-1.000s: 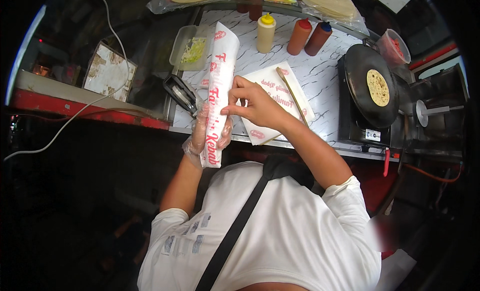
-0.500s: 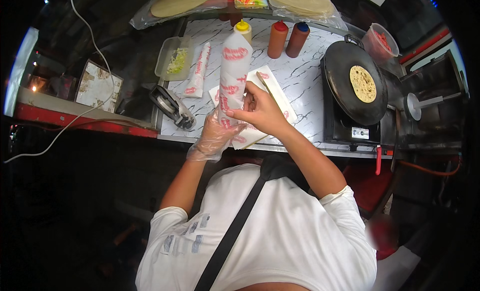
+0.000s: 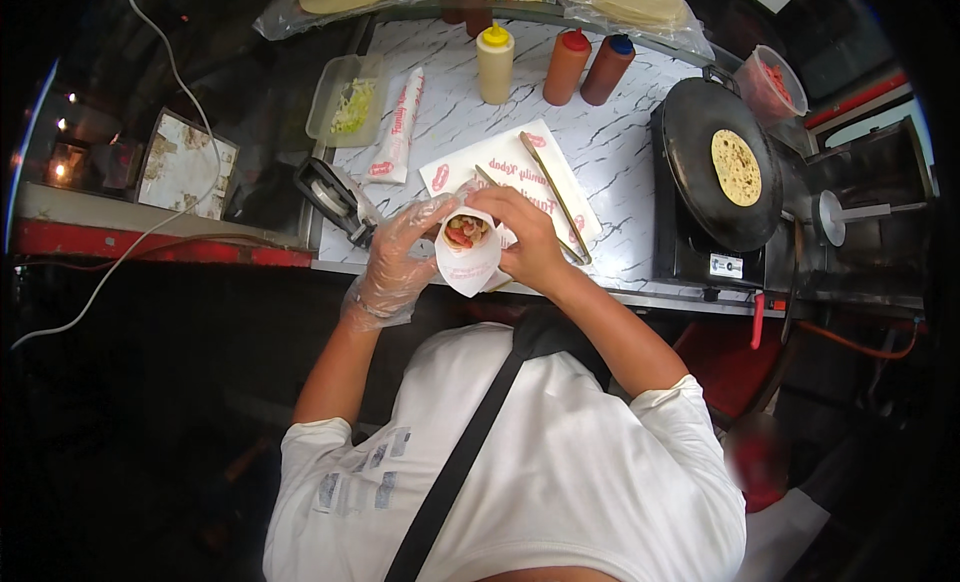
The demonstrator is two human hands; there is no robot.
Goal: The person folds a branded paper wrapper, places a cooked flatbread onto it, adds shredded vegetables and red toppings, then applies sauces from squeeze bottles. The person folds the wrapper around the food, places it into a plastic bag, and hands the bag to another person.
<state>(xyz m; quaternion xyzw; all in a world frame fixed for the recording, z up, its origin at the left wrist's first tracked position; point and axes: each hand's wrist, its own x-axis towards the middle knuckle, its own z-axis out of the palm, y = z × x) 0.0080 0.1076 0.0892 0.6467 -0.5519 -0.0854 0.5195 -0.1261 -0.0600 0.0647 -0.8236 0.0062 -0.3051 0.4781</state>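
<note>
The wrapped roll (image 3: 468,254) was held between the hands above the near part of the worktop (image 3: 625,172), its open mouth facing up and the filling (image 3: 466,232) showing. The gloved left hand (image 3: 388,262) curled against one side of the paper; the bare right hand (image 3: 532,244) gripped the other with bent fingers. Too hard a squeeze could have pushed filling over the rim, a tilt toward the person could have spilled it, and a slick glove could have let the paper slip or unwind. The roll's length was hidden behind its mouth and the hands, so I could not tell whether it touched the paper sheets (image 3: 510,174) by the tongs (image 3: 548,178). The filling's pieces were too small to name, and the top edge cut off the bagged flatbreads (image 3: 628,4)
</note>
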